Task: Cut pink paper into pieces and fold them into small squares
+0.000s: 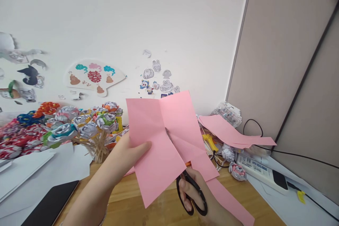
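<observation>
Scissors cutting up into a pink sheet, held above the wooden desk.
Left hand (127, 155) pinches pink paper (159, 141) at its left edge — thumb on front; right hand (197, 197) fingers closed through the loops of black scissors (189, 187), blades in the slit. Paper roses (79, 125) far left.

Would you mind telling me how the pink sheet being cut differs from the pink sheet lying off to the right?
The held pink sheet is up in the air, gripped by the left hand, while the loose pink sheet rests on clutter, untouched. The held sheet shows a centre crease and a cut from the scissors in the right hand; no cut shows on the loose sheet. Both are the same pink paper.
</observation>
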{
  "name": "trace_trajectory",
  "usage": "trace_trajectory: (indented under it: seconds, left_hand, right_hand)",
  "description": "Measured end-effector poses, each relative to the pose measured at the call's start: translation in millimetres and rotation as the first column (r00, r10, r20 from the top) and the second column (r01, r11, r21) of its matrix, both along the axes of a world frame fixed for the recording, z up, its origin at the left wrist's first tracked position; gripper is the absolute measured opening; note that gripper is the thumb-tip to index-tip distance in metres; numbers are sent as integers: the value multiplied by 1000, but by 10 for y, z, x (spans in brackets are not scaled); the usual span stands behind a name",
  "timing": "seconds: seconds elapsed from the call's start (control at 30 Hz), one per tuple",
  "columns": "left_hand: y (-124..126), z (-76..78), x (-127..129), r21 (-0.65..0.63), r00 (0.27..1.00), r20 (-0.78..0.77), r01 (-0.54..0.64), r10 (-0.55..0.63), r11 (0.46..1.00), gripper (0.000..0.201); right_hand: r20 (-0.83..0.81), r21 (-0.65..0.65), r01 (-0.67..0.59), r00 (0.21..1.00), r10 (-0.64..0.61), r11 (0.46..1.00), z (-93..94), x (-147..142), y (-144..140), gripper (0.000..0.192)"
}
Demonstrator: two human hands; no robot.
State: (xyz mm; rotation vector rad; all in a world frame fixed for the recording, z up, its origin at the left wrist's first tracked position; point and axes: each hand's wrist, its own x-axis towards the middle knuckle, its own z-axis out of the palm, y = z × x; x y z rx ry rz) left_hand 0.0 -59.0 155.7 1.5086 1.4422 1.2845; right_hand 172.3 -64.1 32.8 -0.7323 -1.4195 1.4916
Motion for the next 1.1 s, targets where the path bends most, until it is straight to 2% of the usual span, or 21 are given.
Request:
trace_trajectory:
  seconds: [0.23,0.43,0.77,1.0,1.1]
  left_hand:
    - [-6,4,7,-16,1000,22,0,1,1000,29]
    - [-2,14,-17,-51,1000,-5,6,-7,999,29]
    - [-7,2,11,-72,1000,8,26,-26,997,33]
    - [7,36,-59,-124,990,-5,138,-139,983,32]
    - [4,38,-62,-117,990,-8,138,-140,984,31]
  right_hand:
    - [10,-29,35,999,-35,999,-63,-15,14,43]
    - [4,27,-61,998,60,998,-31,19,59,36]
    - [21,86,-23,1000,22,996,-25,38,3,30]
    - [3,75,-18,1000,18,997,-60,27,-3,27]
    - [-6,63,-24,1000,25,998,-74,19,27,29]
